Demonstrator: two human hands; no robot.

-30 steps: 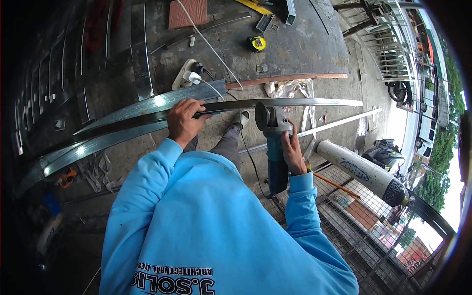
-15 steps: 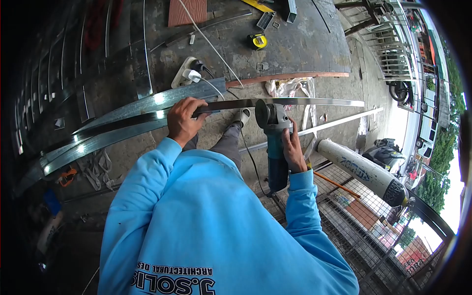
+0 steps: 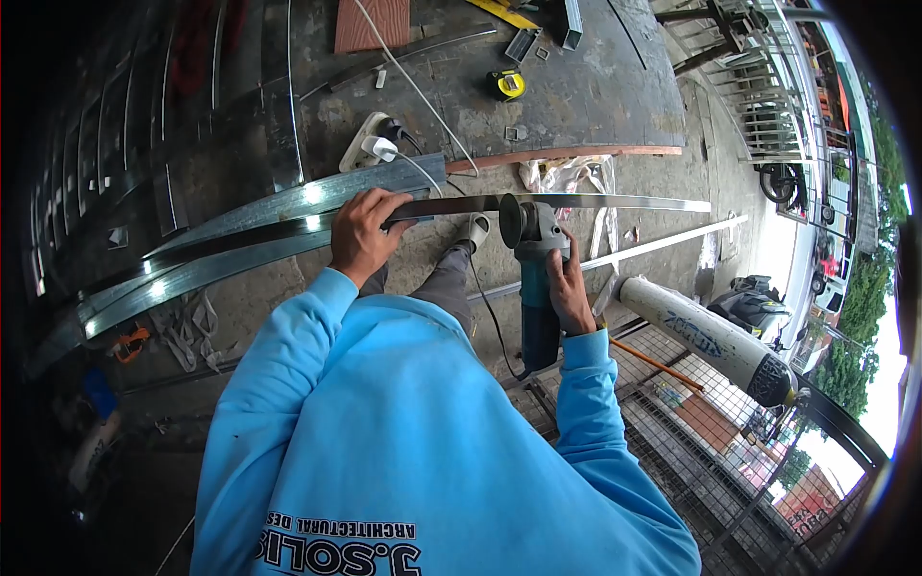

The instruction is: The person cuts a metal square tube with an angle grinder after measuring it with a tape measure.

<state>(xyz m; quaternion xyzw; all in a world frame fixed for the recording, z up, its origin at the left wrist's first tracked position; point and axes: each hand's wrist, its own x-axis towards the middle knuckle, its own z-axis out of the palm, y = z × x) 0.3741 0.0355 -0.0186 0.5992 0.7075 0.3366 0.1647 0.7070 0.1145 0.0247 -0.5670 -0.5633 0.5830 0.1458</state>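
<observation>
My left hand (image 3: 363,230) is wrapped round a long, thin metal tube (image 3: 624,202), with the thumb beneath it and the fingers over the top. The teal angle grinder (image 3: 540,322) is gripped around its body by my right hand (image 3: 570,288), head upward. Its cutting disc (image 3: 512,221) stands on edge at the tube, right of my left hand, and overlaps it in this view. Wider galvanized metal channels (image 3: 384,182) lie under and beside the tube on the left. A dark cord (image 3: 493,317) runs from the grinder's lower end.
A metal-topped table (image 3: 595,106) ahead holds a yellow tape measure (image 3: 506,84), short tube offcuts (image 3: 521,44) and a reddish board (image 3: 373,25). White plugs sit in a power strip (image 3: 365,144). A white gas cylinder (image 3: 691,326) and wire mesh (image 3: 663,413) are at right.
The view has shifted very slightly. Both hands keep their grips, and the grinder's disc stays at the same place on the tube.
</observation>
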